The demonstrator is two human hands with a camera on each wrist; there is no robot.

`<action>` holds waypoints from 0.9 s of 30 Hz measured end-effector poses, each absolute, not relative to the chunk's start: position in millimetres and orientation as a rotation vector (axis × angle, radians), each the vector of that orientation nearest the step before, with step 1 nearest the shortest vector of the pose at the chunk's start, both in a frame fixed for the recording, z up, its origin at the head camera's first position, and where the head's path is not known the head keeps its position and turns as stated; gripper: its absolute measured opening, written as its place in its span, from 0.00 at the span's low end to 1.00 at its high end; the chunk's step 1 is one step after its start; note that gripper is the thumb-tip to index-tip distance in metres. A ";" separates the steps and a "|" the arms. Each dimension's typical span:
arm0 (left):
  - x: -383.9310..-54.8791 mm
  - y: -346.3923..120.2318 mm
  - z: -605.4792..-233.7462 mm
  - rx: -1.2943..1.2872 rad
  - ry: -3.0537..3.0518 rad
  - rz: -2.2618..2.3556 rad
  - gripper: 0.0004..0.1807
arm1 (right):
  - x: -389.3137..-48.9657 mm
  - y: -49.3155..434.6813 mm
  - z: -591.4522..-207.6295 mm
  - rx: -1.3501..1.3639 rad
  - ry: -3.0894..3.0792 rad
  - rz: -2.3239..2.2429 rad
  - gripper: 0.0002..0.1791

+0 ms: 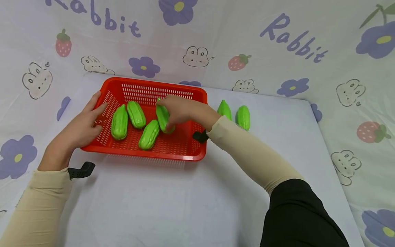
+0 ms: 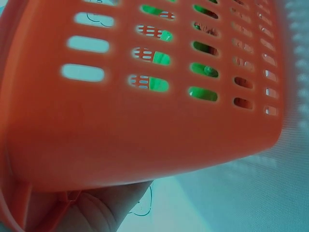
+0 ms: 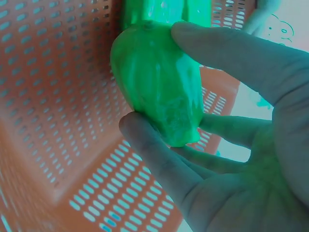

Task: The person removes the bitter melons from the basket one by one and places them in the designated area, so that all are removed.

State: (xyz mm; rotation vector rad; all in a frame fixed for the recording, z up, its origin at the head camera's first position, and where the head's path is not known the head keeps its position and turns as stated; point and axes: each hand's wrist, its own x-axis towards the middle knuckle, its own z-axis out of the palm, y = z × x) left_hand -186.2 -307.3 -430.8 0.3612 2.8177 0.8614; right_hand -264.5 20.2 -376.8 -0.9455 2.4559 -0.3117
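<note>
Nearest my head camera, beige sleeves (image 1: 46,202) reach over the white bench (image 1: 160,202), with a black sleeve (image 1: 299,216) higher on the right arm. Beyond stands my red basket (image 1: 143,155), a near gourd (image 1: 149,134) lying inside its front edge, just left of the right grip (image 1: 180,109) and nearer me. My left grip (image 1: 81,127) lies spread over the left rim, thumb and fingers well parted. Farther in, I have the right grip holding the held gourd (image 1: 162,115) between thumb and fingers; on the right wrist view, one end points toward the palm. I cannot tell whether it touches the basket floor. Two other gourds (image 1: 119,122) lie between my grips. Right of the basket, two loose gourds (image 1: 243,116) lie on the bench, past the forearm. Farthest back hangs a rabbit-print cloth (image 1: 216,37).
</note>
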 end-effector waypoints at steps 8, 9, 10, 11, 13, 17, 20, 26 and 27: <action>-186.6 -308.4 -430.6 0.373 2.818 0.870 0.44 | -265.5 33.2 -368.0 -0.951 2.478 -0.362 0.53; -186.3 -308.3 -430.3 0.371 2.817 0.869 0.44 | -265.4 34.6 -366.8 -0.946 2.481 -0.370 0.53; -186.0 -308.2 -430.0 0.369 2.817 0.870 0.44 | -265.1 35.9 -365.6 -0.939 2.485 -0.374 0.53; -185.9 -308.1 -429.8 0.369 2.816 0.871 0.44 | -264.8 37.1 -364.3 -0.929 2.490 -0.375 0.53; -185.9 -308.3 -429.5 0.374 2.814 0.875 0.44 | -264.2 39.2 -362.2 -0.915 2.499 -0.369 0.52; -187.1 -309.7 -429.8 0.388 2.814 0.883 0.44 | -263.7 43.0 -357.9 -0.904 2.516 -0.363 0.52; -187.6 -310.5 -430.3 0.390 2.818 0.884 0.44 | -263.7 45.7 -355.6 -0.912 2.520 -0.370 0.53; -188.5 -310.6 -431.0 0.381 2.809 0.885 0.44 | -262.6 52.1 -351.9 -0.938 2.515 -0.390 0.53; -188.7 -310.3 -430.9 0.379 2.807 0.888 0.44 | -262.8 53.5 -351.4 -0.937 2.521 -0.390 0.53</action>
